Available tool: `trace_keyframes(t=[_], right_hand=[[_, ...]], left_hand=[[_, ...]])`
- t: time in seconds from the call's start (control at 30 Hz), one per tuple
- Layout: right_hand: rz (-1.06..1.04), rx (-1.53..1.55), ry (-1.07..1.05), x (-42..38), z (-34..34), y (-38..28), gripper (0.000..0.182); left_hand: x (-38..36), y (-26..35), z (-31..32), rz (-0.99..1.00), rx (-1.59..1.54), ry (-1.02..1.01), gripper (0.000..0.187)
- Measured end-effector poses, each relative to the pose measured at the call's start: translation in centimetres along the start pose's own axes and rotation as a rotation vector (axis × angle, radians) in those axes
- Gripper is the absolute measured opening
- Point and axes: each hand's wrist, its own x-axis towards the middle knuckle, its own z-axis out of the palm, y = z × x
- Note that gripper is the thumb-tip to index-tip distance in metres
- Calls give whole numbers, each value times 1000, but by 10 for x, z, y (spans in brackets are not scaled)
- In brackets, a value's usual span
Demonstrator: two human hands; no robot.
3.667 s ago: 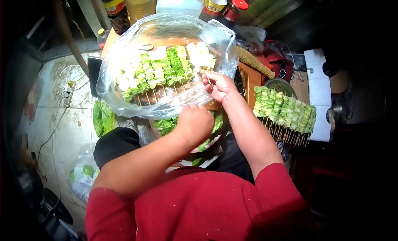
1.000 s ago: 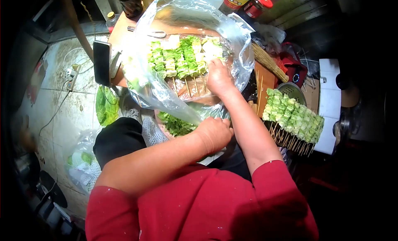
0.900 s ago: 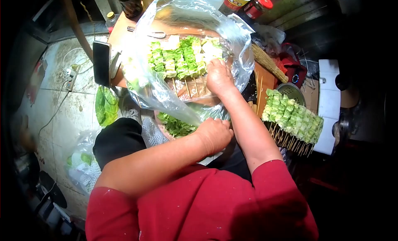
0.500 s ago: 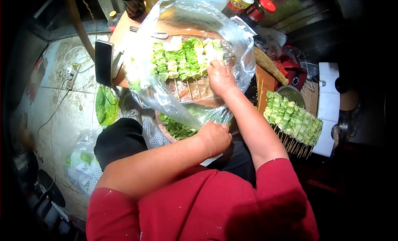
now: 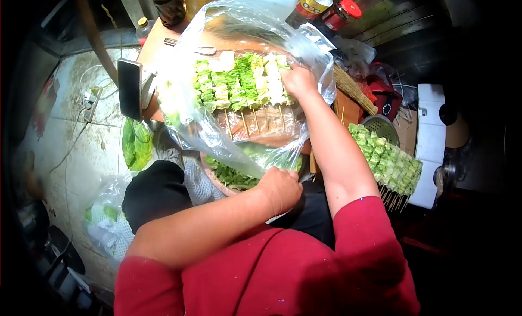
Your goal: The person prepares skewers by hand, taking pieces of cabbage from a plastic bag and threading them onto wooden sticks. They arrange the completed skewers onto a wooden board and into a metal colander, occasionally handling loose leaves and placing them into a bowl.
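Observation:
Inside a large clear plastic bag (image 5: 204, 136) lies a row of several lettuce skewers (image 5: 239, 82), their bare sticks pointing toward me. My left hand (image 5: 280, 190) is closed on the gathered lower edge of the bag, pulling its film taut. Reaching into the bag's opening, my right hand (image 5: 300, 83) is at the right end of the row, touching the lettuce there. Its fingers are curled and partly hidden, so what they grip cannot be made out. Beneath the bag, a pink-rimmed basin (image 5: 213, 177) holds loose green leaves.
A phone (image 5: 130, 90) stands at the table's left edge. More lettuce skewers (image 5: 389, 161) are piled at the right, near a metal strainer (image 5: 383, 128) and a straw brush (image 5: 353, 88). Behind are a red-lidded jar (image 5: 342, 13) and a dark bottle (image 5: 169, 8). A lettuce leaf (image 5: 136, 144) lies at left.
My right hand has moved slightly right and up along the row's right end. The rightmost skewer's stick now sits farther right. My left hand still grips the bag, slightly lower.

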Motion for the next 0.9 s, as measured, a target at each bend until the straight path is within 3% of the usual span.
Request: trace_keyframes(t=[0.13,0.2,0.33,0.47,0.5,0.57,0.6,0.67,0.8,0.83,0.9], right_hand=[[69,-39,-12,17,-9,-3,65],[130,83,-1,21,-18,-2,67],[130,142,-24,21,-29,6,45],[84,394,-115,29,-14,34,51],[90,391,-114,19,-17,34,51],[-110,334,-114,-7,-27,26,58],[-117,138,-90,-11,-22,24,60],[-43,85,-181,-26,-17,28,63],[34,55,-86,-38,0,45,64],[-54,-3,26,-39,4,47,66],[-61,-8,-12,-42,-1,49,66]], left_hand=[[3,-1,0,0,-17,4,27],[3,-2,-2,-4,-23,-1,27],[3,-1,-3,-4,-31,13,26],[4,0,0,-4,-39,-4,26],[5,1,0,3,-41,-4,26],[4,2,0,15,-27,9,28],[5,3,0,21,-25,13,28],[4,4,1,21,-5,24,27],[0,7,-7,10,-14,-22,26],[-1,7,-9,12,-12,-23,26],[-3,6,-7,34,13,3,25]])
